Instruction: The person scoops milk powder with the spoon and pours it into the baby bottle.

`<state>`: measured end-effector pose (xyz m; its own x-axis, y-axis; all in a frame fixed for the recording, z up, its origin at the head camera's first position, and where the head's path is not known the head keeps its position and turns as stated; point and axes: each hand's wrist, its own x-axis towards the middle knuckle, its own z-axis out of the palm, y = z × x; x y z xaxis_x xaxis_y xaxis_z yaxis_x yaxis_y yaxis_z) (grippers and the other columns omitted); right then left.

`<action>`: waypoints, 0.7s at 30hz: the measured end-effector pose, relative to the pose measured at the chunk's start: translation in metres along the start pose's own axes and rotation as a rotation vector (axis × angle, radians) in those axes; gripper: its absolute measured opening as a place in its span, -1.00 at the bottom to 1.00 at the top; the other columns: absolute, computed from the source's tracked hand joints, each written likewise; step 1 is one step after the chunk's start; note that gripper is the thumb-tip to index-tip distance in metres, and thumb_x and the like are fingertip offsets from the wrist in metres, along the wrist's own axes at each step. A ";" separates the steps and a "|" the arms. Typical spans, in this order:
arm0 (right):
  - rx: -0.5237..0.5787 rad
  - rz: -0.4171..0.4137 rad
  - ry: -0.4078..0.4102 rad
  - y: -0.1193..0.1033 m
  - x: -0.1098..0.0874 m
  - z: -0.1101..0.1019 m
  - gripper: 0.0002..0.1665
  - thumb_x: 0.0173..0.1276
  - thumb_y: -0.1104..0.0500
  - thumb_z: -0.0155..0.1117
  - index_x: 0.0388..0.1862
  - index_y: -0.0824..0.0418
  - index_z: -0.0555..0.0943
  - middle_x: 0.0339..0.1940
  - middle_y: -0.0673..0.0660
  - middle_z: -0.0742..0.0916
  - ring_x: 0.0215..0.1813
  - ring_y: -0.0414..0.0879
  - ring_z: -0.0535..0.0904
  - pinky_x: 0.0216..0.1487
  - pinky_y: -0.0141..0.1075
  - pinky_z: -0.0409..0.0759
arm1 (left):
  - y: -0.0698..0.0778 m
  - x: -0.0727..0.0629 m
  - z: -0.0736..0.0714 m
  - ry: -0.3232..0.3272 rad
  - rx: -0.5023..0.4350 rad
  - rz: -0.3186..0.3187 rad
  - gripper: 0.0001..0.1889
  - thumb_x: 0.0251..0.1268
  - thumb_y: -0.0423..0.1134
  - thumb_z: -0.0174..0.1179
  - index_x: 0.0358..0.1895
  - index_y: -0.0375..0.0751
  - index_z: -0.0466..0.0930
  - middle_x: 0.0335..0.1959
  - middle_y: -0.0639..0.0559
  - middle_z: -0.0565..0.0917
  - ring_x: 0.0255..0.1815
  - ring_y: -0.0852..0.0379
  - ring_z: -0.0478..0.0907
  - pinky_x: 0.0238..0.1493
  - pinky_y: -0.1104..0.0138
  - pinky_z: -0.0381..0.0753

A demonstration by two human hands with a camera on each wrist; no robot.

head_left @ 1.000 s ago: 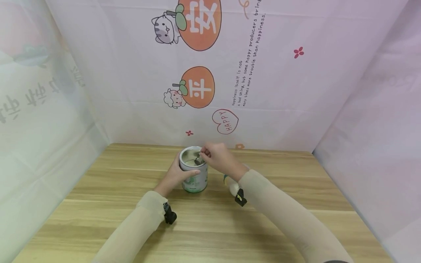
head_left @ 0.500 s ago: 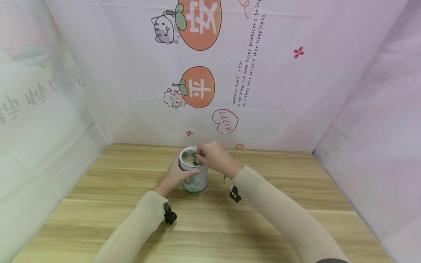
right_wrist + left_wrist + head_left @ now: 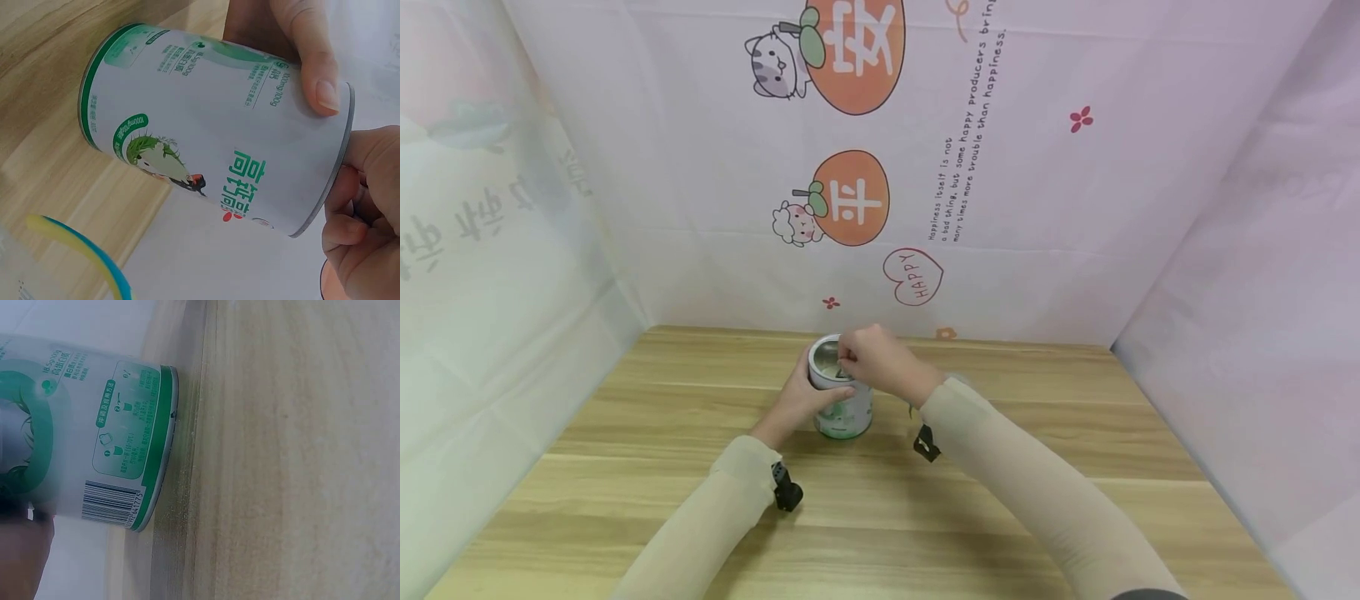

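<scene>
A white and green milk powder can [image 3: 844, 414] stands upright on the table, its top uncovered and pale powder inside. My left hand [image 3: 797, 398] grips it from the left, thumb across the front near the rim. Over the can's right rim, my right hand [image 3: 880, 358] has its fingers curled round a spoon [image 3: 841, 372]; only a small dark part of the spoon shows inside the can. In the right wrist view, those fingers sit at the can's mouth and the spoon is hidden. The left wrist view shows the can's lower side with a barcode [image 3: 111, 503].
A clear container with a curved yellow and blue handle [image 3: 87, 245] is at the right wrist view's lower left; in the head view the right forearm mostly hides it. The wood-grain table [image 3: 865, 533] meets a printed cloth wall [image 3: 730, 283] behind the can.
My right hand has shifted left and lower over the can's mouth, taking the spoon along and covering more of the opening. The left hand and the can stay in place.
</scene>
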<state>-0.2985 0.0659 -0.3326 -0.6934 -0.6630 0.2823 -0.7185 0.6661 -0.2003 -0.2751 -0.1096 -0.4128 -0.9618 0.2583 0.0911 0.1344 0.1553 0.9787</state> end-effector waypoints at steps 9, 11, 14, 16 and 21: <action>0.006 -0.025 0.011 -0.001 0.001 0.002 -0.89 0.34 0.32 0.36 -0.40 0.21 0.68 -0.44 0.04 0.74 -0.44 -0.24 0.62 -0.39 -0.49 0.59 | -0.027 0.015 -0.002 0.026 0.001 0.015 0.04 0.15 -0.10 0.50 0.58 0.13 -0.05 0.44 -0.11 0.31 0.43 -0.22 0.28 0.38 -0.17 0.25; 0.010 -0.027 0.012 0.000 0.002 0.004 -0.89 0.34 0.32 0.36 -0.41 0.22 0.69 -0.44 0.04 0.74 -0.45 -0.24 0.62 -0.40 -0.48 0.59 | -0.028 0.015 -0.002 0.029 0.003 0.028 0.03 0.14 -0.08 0.51 0.57 0.15 -0.03 0.43 -0.09 0.31 0.43 -0.20 0.29 0.38 -0.16 0.26; 0.015 -0.025 0.013 0.000 0.003 0.005 -0.88 0.34 0.32 0.36 -0.42 0.21 0.69 -0.45 0.03 0.73 -0.46 -0.25 0.60 -0.41 -0.49 0.58 | -0.028 0.014 -0.002 0.036 0.009 0.038 0.03 0.11 -0.05 0.53 0.56 0.16 -0.01 0.42 -0.07 0.33 0.41 -0.18 0.31 0.37 -0.15 0.29; 0.031 -0.016 0.010 0.000 0.003 0.006 -0.88 0.33 0.32 0.36 -0.43 0.21 0.69 -0.46 0.03 0.73 -0.47 -0.25 0.59 -0.41 -0.49 0.58 | -0.028 0.013 -0.002 0.040 0.013 0.043 0.03 0.10 -0.04 0.53 0.55 0.15 0.01 0.42 -0.06 0.33 0.40 -0.15 0.32 0.36 -0.15 0.30; 0.091 0.057 -0.006 0.001 0.005 0.008 -0.87 0.34 0.29 0.37 -0.44 0.20 0.71 -0.49 0.01 0.72 -0.51 -0.26 0.57 -0.46 -0.49 0.56 | -0.027 0.014 -0.001 0.037 0.017 0.050 0.01 0.11 -0.04 0.53 0.54 0.15 0.02 0.40 -0.05 0.35 0.38 -0.12 0.34 0.36 -0.15 0.31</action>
<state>-0.3029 0.0608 -0.3386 -0.7333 -0.6274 0.2621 -0.6798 0.6690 -0.3006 -0.2922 -0.1112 -0.4381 -0.9618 0.2306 0.1473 0.1866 0.1593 0.9694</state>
